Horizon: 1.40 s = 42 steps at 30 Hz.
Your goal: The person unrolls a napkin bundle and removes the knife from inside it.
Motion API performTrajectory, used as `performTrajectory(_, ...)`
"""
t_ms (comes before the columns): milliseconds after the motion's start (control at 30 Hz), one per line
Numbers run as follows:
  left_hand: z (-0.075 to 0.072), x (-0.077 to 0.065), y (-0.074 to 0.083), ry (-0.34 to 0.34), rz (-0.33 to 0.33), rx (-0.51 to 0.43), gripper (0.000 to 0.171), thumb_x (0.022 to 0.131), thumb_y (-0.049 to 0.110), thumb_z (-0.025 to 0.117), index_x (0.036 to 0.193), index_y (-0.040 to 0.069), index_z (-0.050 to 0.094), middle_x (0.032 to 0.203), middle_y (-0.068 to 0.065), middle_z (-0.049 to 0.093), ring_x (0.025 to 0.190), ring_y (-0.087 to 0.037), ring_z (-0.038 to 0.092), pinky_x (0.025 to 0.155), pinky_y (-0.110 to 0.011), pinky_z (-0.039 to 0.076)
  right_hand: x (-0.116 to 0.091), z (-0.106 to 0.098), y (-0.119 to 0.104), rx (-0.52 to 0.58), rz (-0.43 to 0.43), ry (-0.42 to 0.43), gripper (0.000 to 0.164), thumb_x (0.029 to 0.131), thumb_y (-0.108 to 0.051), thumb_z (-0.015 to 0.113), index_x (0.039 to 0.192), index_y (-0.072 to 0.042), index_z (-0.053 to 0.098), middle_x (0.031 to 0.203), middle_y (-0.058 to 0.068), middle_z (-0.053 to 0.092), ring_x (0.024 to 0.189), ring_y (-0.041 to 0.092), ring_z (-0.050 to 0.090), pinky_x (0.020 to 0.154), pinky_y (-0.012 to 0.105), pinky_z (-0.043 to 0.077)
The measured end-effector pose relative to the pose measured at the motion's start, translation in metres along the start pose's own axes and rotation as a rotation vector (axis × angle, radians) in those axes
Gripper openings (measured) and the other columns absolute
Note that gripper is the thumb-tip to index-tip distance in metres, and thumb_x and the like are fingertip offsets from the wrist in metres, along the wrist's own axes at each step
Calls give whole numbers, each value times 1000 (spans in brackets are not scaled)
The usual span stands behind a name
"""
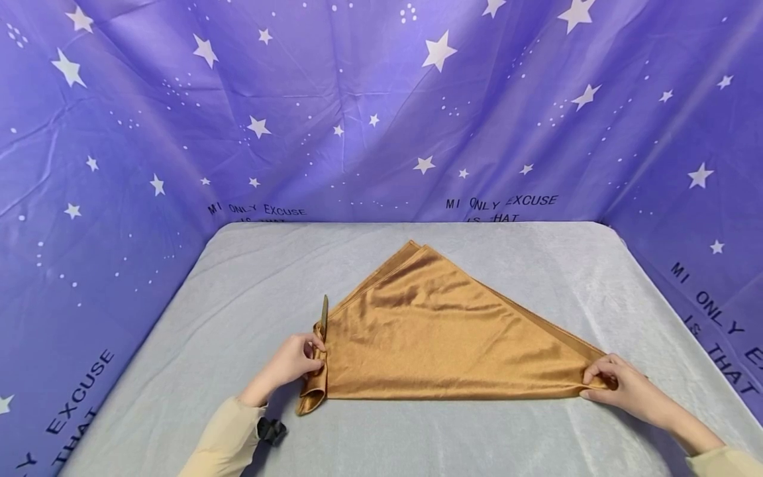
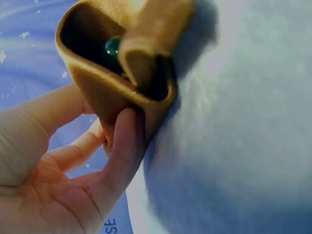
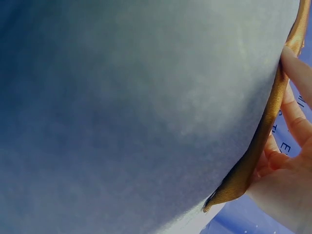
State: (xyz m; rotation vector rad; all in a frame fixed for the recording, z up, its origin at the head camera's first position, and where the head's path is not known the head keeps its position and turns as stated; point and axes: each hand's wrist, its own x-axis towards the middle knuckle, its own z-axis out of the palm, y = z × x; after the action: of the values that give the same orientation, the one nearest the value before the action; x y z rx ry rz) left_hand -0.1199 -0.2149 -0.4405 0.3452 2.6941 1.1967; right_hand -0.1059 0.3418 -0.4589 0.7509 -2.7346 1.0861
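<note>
A golden-brown satiny cloth lies folded into a triangle, its peak pointing to the back and its long fold along the front. My left hand grips the cloth's left end, which is rolled up. In the left wrist view, the left hand's thumb and fingers hold the open-ended roll, and a shiny dark green rounded thing shows inside it. A thin, olive tapered piece sticks up beyond that roll. At the opposite end, my right hand pinches the cloth's right corner.
A pale grey-blue cover lies over the table. Purple curtains with white stars and lettering hang at the back and both sides. Below the left sleeve is a small black thing at the wrist.
</note>
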Motion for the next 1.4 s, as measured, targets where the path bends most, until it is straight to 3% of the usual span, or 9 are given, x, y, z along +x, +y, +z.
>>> performTrajectory(100, -7, -5, 4, 0, -16, -92, 17, 71, -5, 62, 86, -3, 56, 59, -3, 47, 42, -10, 45, 40, -27, 42, 0, -1, -2, -3, 6, -2, 30, 61, 0, 75, 74, -18, 55, 81, -10, 48, 74, -2, 37, 61, 16, 28)
performTrajectory(233, -12, -10, 0, 19, -33, -149, 19, 72, -6, 60, 90, -6, 56, 64, -4, 48, 47, -11, 46, 42, -29, 44, 0, -2, -3, -3, 10, -3, 30, 62, -1, 75, 74, -18, 55, 81, -10, 47, 74, -2, 37, 61, 15, 28)
performTrajectory(367, -14, -11, -11, 54, -53, -190, 20, 73, -7, 59, 92, -7, 55, 68, -5, 49, 50, -10, 47, 44, -27, 44, 0, -2, -2, -7, 10, -3, 30, 62, -1, 75, 74, -19, 55, 81, -11, 47, 74, -2, 37, 62, 14, 28)
performTrajectory(500, -17, -15, -15, 88, -84, -185, 20, 74, -7, 58, 93, -6, 56, 70, -6, 52, 50, -9, 47, 45, -26, 43, 0, -2, -1, -4, 7, -6, 29, 62, -1, 75, 74, -18, 55, 81, -10, 47, 75, -2, 37, 62, 14, 28)
performTrajectory(867, -19, -23, -18, 133, -68, -133, 19, 75, -8, 58, 93, -6, 57, 73, -8, 55, 52, -9, 47, 45, -24, 42, 0, 0, 1, -5, -7, -4, 31, 61, 0, 76, 74, -19, 55, 81, -10, 48, 75, -2, 37, 62, 14, 29)
performTrajectory(1267, -18, -25, -20, 153, -139, -136, 17, 75, -7, 61, 91, -5, 60, 73, -7, 53, 54, -12, 50, 44, -25, 44, 0, 0, 1, 3, -1, -8, 31, 61, 3, 75, 74, -17, 55, 81, -9, 48, 74, -2, 37, 61, 14, 29)
performTrajectory(1400, -19, -25, -17, 176, -139, -70, 15, 75, -4, 63, 90, -2, 62, 75, -7, 54, 58, -13, 50, 47, -24, 43, 0, 0, 1, 3, -8, -7, 32, 60, 3, 75, 74, -17, 55, 81, -9, 48, 74, -1, 37, 61, 14, 29)
